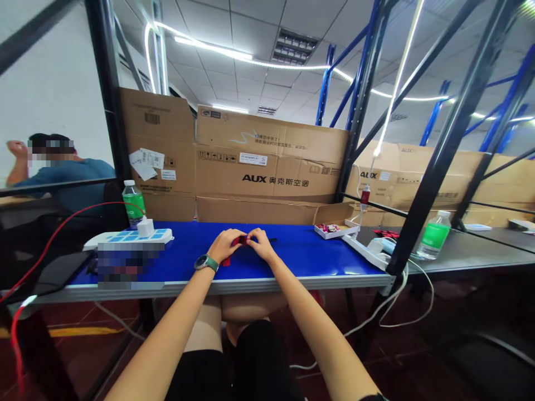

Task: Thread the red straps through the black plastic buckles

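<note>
Both my hands rest on the blue table top (292, 253), close together near its middle. My left hand (224, 245), with a green-strapped watch on its wrist, is curled shut on a small red object (240, 240). My right hand (261, 244) pinches the same red object from the other side. A thin dark piece sticks out to the right of my right hand; I cannot make out what it is. More red shows under my left hand.
A white power strip (129, 238) with a plugged charger and a green-labelled bottle (134, 203) stand at left. A small white tray (334, 230) of red parts, another power strip (368, 252) and a second bottle (434, 234) lie at right. Cardboard boxes (271, 161) wall the back. A person sits far left.
</note>
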Available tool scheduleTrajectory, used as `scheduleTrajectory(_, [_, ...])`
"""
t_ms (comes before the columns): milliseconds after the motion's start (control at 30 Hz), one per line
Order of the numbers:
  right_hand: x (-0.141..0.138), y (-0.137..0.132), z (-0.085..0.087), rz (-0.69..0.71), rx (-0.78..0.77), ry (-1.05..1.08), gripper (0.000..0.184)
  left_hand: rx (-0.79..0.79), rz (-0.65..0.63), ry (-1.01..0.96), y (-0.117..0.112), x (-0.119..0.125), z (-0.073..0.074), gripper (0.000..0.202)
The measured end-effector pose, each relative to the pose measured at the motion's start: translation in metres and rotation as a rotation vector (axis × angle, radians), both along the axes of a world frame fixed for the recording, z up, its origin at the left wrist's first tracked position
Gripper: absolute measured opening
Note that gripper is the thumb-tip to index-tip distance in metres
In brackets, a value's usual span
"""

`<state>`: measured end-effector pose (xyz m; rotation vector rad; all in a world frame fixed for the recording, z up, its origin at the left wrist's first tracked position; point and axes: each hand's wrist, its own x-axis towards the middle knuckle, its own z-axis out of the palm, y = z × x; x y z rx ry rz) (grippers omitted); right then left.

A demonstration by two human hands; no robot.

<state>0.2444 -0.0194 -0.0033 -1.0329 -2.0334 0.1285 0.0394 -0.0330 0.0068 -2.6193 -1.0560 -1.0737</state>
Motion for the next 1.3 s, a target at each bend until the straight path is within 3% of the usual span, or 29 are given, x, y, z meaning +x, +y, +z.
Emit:
scheduleTrajectory(233, [-0.001, -0.002, -0.005, -0.132, -0.022, -0.051, 0.017, -0.007, -0.011, 0.035, 0.003, 0.006, -0.004, 0.026])
scheduleTrajectory(333, [0.0, 0.003, 0.0, -0.177, -0.005, 0.056, 0.021, -0.038, 0.013, -0.062, 0.003, 0.007, -0.004, 0.028])
scheduleTrajectory(467, [0.003, 0.006, 0.003, -0.167, 0.002, 0.192, 0.029, -0.034, 0.006, -0.182, 0.005, 0.005, -0.005, 0.034])
scheduleTrajectory(667, [0.0, 0.001, -0.002, -0.107, 0.001, 0.099, 0.018, -0.097, -0.049, -0.19, 0.005, 0.005, -0.006, 0.031])
scheduleTrajectory(867, [0.001, 0.006, 0.002, -0.049, 0.062, 0.409, 0.028, -0.049, -0.011, -0.277, 0.006, 0.006, -0.004, 0.034])
scheduleTrajectory(1000, [0.009, 0.011, 0.0, -0.123, 0.011, 0.58, 0.025, -0.022, 0.074, -0.298, 0.011, 0.0, -0.009, 0.034])
scheduleTrajectory(1067, [0.012, 0.009, 0.0, -0.219, 0.004, 0.602, 0.038, -0.043, 0.1, -0.295, 0.014, -0.002, -0.012, 0.034])
scheduleTrajectory(1133, [0.014, 0.003, 0.001, -0.398, 0.059, 0.581, 0.056, -0.063, 0.098, -0.288, 0.018, -0.002, -0.015, 0.033])
scheduleTrajectory(1200, [0.011, -0.005, 0.002, -0.532, 0.142, 0.451, 0.062, -0.07, 0.086, -0.29, 0.021, -0.002, -0.018, 0.033])
scheduleTrajectory(1233, [0.008, -0.009, 0.003, -0.52, 0.167, 0.322, 0.061, -0.074, 0.083, -0.3, 0.021, -0.001, -0.018, 0.032])
scheduleTrajectory(1300, [-0.001, -0.015, 0.002, -0.355, 0.174, -0.009, 0.049, -0.1, 0.078, -0.35, 0.021, 0.0, -0.019, 0.031])
